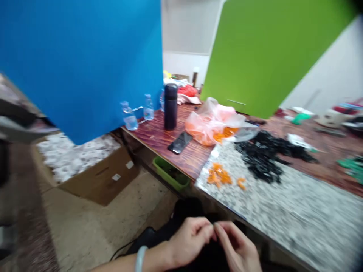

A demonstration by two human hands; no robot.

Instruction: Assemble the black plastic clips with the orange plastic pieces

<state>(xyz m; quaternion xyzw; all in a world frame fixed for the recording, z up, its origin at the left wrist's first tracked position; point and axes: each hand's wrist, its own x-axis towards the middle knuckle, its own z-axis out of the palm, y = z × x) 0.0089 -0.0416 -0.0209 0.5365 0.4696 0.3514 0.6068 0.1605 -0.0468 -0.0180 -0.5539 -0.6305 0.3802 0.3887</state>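
Observation:
Low in the view, over my dark-clothed lap, my left hand (190,238) and my right hand (237,243) meet at the fingertips. Both are closed in a pinch; whatever lies between the fingers is too small or hidden to make out. A pale bracelet (140,258) circles my left wrist. Beyond my hands, small orange pieces (219,174) form a loose cluster on a grey speckled mat (306,219), with one orange piece (241,183) lying apart. A heap of black pieces (263,151) spreads over the mat's far side.
A pinkish translucent plastic bag (210,117), a phone (180,142), a black thermos (170,107) and clear bottles (129,116) stand or lie on the reddish wooden table (153,138). A cardboard box (99,177) of white items sits left. Blue (93,56) and green (272,49) panels rise behind.

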